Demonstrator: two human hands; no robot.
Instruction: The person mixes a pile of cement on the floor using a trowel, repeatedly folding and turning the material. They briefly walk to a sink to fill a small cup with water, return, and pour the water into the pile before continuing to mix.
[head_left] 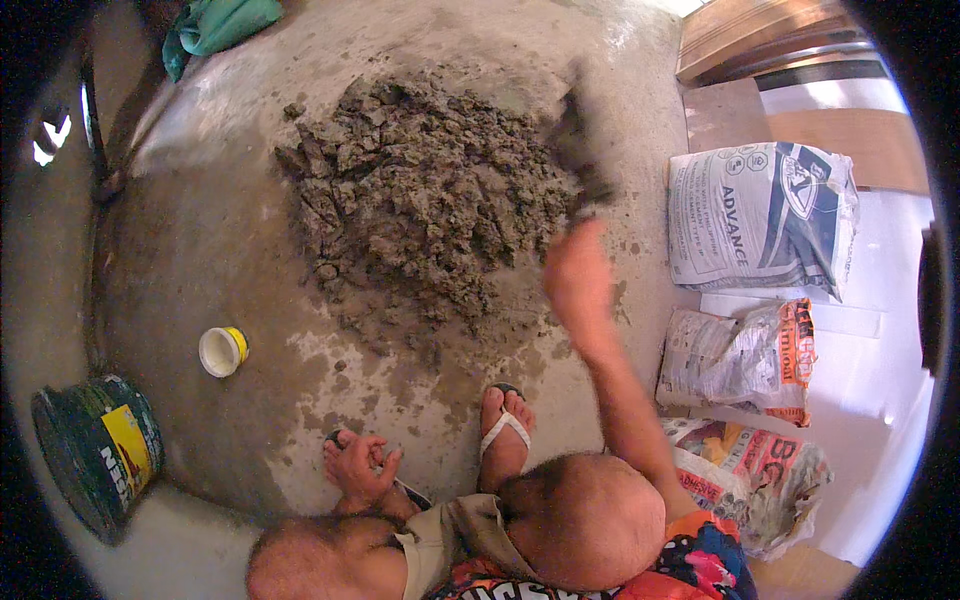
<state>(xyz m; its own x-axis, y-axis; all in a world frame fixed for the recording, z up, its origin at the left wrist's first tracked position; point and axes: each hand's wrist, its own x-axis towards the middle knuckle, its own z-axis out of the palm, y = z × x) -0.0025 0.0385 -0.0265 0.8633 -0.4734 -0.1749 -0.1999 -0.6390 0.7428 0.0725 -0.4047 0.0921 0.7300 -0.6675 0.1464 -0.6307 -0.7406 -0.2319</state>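
Note:
A rough heap of wet grey-brown mortar lies on the concrete floor in front of me. At its right edge my right hand is closed on a handle, and a dark trowel, smeared by motion, reaches away from it along the heap. The blur hides the exact shape of its blade. My left hand hangs low by my left foot, its fingers loosely bent and apart, with nothing seen in it. My right foot, in a white-strapped flip-flop, stands just short of the heap.
A small white tub with a yellow band stands left of the heap. Farther left is a dark green bucket. Along the right wall sit a large cement bag and two crumpled bags. Green cloth lies at the far left.

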